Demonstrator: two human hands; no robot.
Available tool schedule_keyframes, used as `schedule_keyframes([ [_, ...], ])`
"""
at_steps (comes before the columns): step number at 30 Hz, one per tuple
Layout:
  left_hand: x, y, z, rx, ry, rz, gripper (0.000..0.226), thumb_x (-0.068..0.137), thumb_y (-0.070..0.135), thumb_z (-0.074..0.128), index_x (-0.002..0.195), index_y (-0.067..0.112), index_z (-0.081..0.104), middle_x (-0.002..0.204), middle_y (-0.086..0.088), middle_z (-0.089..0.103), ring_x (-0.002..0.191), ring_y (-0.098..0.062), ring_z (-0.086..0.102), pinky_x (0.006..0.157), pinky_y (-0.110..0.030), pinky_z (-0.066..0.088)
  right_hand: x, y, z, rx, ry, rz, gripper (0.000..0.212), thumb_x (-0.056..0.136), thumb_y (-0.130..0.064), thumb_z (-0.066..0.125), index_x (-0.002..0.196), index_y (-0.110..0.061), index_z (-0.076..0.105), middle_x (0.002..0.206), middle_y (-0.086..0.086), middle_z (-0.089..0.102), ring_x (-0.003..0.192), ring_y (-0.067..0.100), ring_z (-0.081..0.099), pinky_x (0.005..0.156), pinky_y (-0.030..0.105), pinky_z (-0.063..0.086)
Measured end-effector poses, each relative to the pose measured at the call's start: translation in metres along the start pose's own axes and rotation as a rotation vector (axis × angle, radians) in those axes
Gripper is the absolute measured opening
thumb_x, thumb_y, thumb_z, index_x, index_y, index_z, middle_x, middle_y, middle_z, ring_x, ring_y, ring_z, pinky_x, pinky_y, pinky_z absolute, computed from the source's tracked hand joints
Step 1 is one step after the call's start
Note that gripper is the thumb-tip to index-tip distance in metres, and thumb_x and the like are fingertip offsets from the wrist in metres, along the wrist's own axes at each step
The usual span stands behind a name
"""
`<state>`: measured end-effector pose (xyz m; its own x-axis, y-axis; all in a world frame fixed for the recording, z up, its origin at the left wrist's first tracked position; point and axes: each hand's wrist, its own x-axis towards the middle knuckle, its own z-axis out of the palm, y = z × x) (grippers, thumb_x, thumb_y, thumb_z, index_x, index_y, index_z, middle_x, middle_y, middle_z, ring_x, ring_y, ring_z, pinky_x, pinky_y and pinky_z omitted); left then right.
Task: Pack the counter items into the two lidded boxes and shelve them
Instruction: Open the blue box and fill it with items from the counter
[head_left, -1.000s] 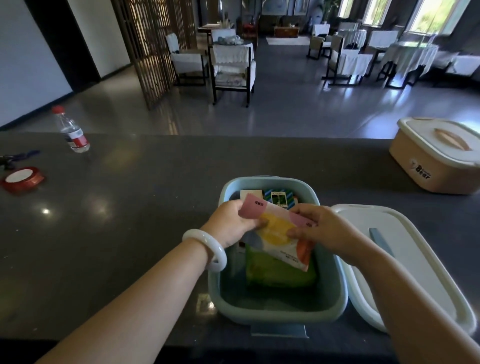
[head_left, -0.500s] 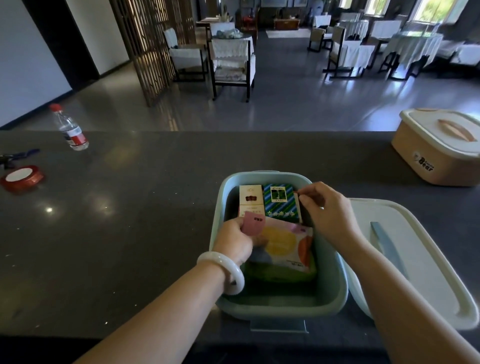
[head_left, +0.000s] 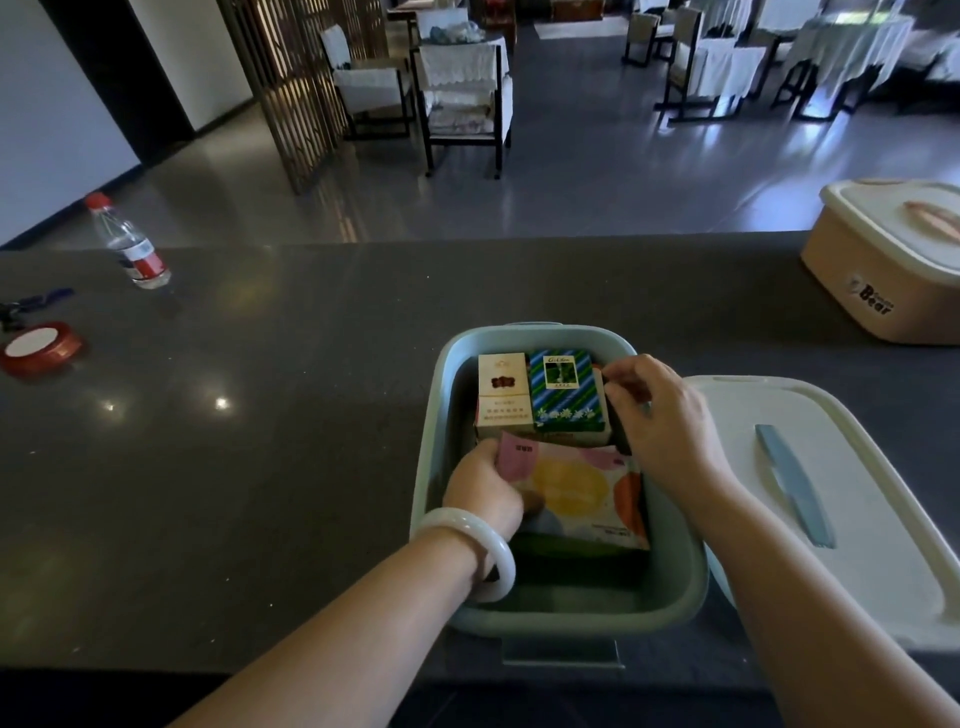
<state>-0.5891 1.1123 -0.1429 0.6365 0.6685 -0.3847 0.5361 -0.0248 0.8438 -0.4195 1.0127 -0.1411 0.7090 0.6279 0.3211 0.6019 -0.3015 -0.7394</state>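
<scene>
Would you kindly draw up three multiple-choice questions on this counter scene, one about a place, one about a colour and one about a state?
1. Where does the white lid lie?
A. On the blue box
B. On the counter right of the blue box
C. On the floor

2. What colour is the cap of the water bottle?
A. Red
B. Green
C. Black

3. How is the tan box at the far right?
A. Open and empty
B. Tipped on its side
C. Closed with its lid on

Answers:
1. B, the lid rests flat on the counter beside the blue box.
2. A, the cap at the bottle's top is red.
3. C, its lid sits on top, handle up.
</scene>
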Motion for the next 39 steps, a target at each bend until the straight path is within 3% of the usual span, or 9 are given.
schedule_keyframes([
  [5, -0.001, -0.003, 0.002, 0.089, 0.058, 0.088, 0.039, 0.083, 0.015, 0.071, 0.109, 0.034, 0.049, 0.111, 0.014, 0.057, 0.102, -0.007, 0.049, 0.090, -0.030, 0.039, -0.001, -0.001, -0.001, 0.013, 0.006, 0.013, 0.013, 0.095, -0.025, 0.056, 0.106, -0.027, 0.062, 0.106, -0.009, 0.062, 0.089, -0.002, 0.060, 0.057, 0.005, 0.046],
  [10, 0.001, -0.003, 0.004, 0.035, 0.179, 0.121, 0.012, 0.093, 0.024, 0.061, 0.099, 0.034, 0.057, 0.098, 0.012, 0.064, 0.092, -0.006, 0.059, 0.068, -0.018, 0.039, -0.001, -0.002, -0.002, 0.017, -0.010, 0.016, 0.012, 0.095, -0.027, 0.055, 0.106, -0.028, 0.061, 0.105, -0.009, 0.062, 0.088, -0.002, 0.061, 0.056, 0.006, 0.046],
  [21, 0.009, -0.003, 0.006, -0.069, 0.249, 0.066, 0.017, 0.090, 0.016, 0.064, 0.081, 0.028, 0.057, 0.088, 0.011, 0.064, 0.082, -0.005, 0.058, 0.065, -0.022, 0.041, -0.001, -0.001, -0.002, -0.025, -0.015, 0.008, 0.014, 0.096, -0.027, 0.054, 0.107, -0.027, 0.062, 0.106, -0.008, 0.061, 0.088, 0.000, 0.059, 0.063, 0.010, 0.045],
  [24, 0.011, -0.001, 0.004, -0.055, 0.255, 0.034, 0.015, 0.091, 0.015, 0.063, 0.083, 0.025, 0.054, 0.087, 0.010, 0.062, 0.079, -0.006, 0.055, 0.061, -0.019, 0.036, 0.000, -0.001, -0.002, -0.027, -0.016, 0.013, 0.014, 0.096, -0.027, 0.054, 0.107, -0.027, 0.062, 0.107, -0.007, 0.061, 0.090, 0.004, 0.060, 0.070, 0.021, 0.053],
  [29, 0.013, -0.001, 0.004, -0.074, 0.231, 0.010, 0.017, 0.088, 0.022, 0.068, 0.083, 0.027, 0.053, 0.085, 0.011, 0.060, 0.075, 0.000, 0.051, 0.057, -0.018, 0.032, -0.001, -0.001, -0.001, -0.030, -0.006, -0.008, 0.014, 0.095, -0.026, 0.055, 0.106, -0.026, 0.062, 0.106, -0.006, 0.063, 0.090, 0.007, 0.061, 0.075, 0.029, 0.056],
  [33, 0.014, -0.002, 0.003, -0.084, 0.231, 0.000, 0.017, 0.087, 0.024, 0.069, 0.084, 0.029, 0.052, 0.088, 0.010, 0.060, 0.076, -0.002, 0.052, 0.060, -0.020, 0.033, -0.001, -0.001, 0.000, -0.025, -0.020, -0.003, 0.014, 0.093, -0.025, 0.059, 0.107, -0.023, 0.063, 0.107, -0.005, 0.063, 0.091, 0.007, 0.062, 0.076, 0.031, 0.058],
  [36, 0.013, -0.001, 0.004, -0.029, 0.266, 0.014, 0.019, 0.087, 0.025, 0.068, 0.091, 0.026, 0.050, 0.095, 0.008, 0.060, 0.086, -0.010, 0.057, 0.074, -0.026, 0.041, -0.001, 0.000, 0.000, -0.035, -0.010, -0.013, 0.014, 0.091, -0.022, 0.062, 0.105, -0.024, 0.064, 0.103, -0.006, 0.063, 0.086, 0.003, 0.062, 0.073, 0.025, 0.056],
  [39, 0.007, 0.002, 0.005, 0.139, 0.297, 0.078, 0.026, 0.090, 0.023, 0.064, 0.111, 0.022, 0.048, 0.115, 0.002, 0.055, 0.104, -0.018, 0.057, 0.087, -0.032, 0.046, -0.001, 0.001, 0.000, -0.042, -0.012, -0.014, 0.015, 0.089, -0.021, 0.064, 0.104, -0.024, 0.064, 0.099, -0.007, 0.063, 0.083, 0.002, 0.061, 0.071, 0.021, 0.054],
])
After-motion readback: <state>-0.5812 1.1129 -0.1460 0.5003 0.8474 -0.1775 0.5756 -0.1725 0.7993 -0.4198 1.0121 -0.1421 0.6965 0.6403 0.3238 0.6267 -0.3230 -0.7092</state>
